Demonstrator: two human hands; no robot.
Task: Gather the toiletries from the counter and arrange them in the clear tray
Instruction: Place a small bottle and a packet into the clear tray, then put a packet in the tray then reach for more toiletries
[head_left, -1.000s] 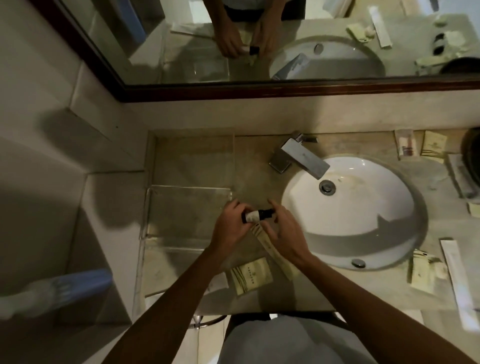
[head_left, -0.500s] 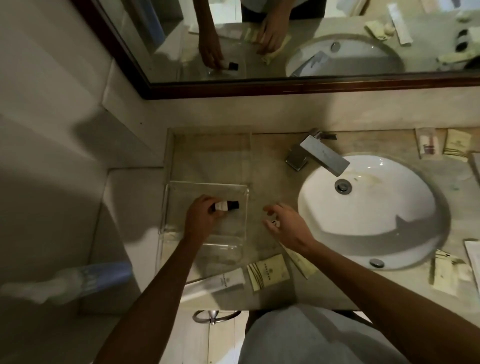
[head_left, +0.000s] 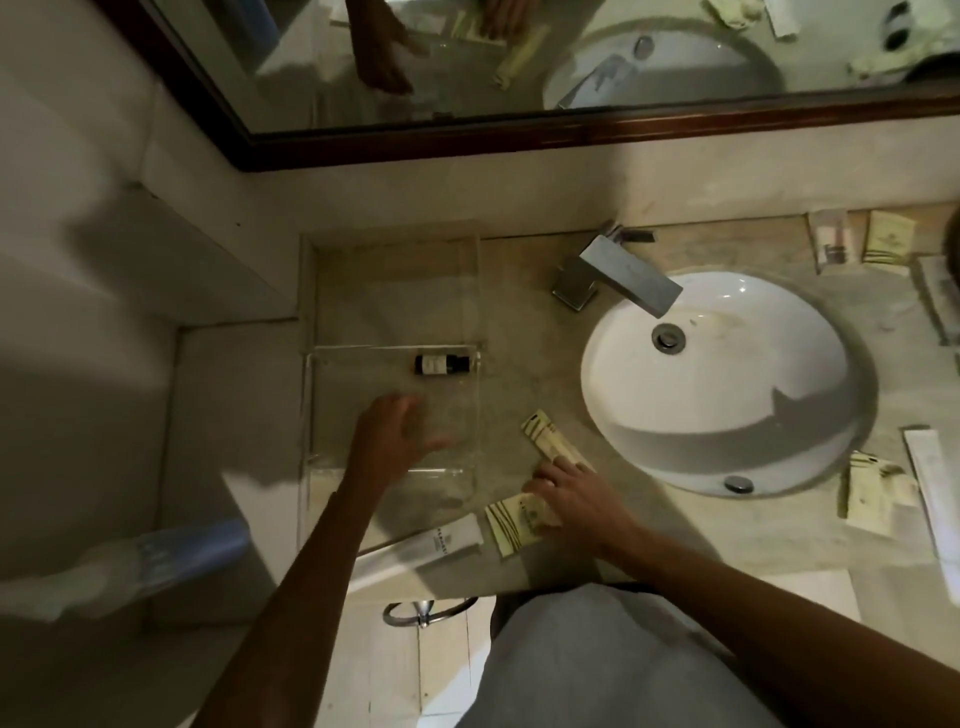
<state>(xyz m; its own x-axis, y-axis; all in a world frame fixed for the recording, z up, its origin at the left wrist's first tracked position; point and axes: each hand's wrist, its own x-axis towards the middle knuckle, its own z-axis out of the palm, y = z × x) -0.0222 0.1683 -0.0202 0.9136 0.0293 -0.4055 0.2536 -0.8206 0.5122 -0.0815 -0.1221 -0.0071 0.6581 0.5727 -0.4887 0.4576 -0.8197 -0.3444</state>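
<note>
The clear tray sits on the counter left of the sink. A small dark bottle with a pale label lies on its side in the tray's far right corner. My left hand hovers over the tray, blurred, fingers spread, holding nothing. My right hand rests flat on the counter, fingertips touching a long cream packet and covering part of a square cream sachet. A white tube lies at the counter's front edge, below the tray.
The white sink basin and steel faucet fill the counter's middle. More sachets and a small tube lie at the far right; a cream packet and long white wrapper sit right of the basin. A mirror hangs behind.
My left hand carried the dark bottle from near the sink into the tray, let it go and drew back. My right hand dropped onto the packets near the counter's front edge.
</note>
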